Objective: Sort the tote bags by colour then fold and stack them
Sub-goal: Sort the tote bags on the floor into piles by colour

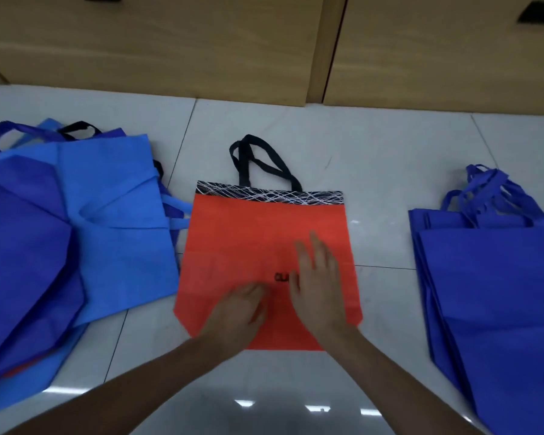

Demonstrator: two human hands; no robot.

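A glossy white tiled floor (264, 387) reaches back to pale wooden cabinet fronts (170, 42) with black handles. On it a flat orange fabric tote bag (233, 233) with black handles lies in the middle, just beside a loose heap of light and dark blue tote bags (107, 215) and well apart from a neater stack of royal blue tote bags (484, 293). The right hand (318, 284) lies flat on the orange bag, grip wide open, fingers straight; the left hand (242, 309) rests on its lower part, too blurred to judge its grip
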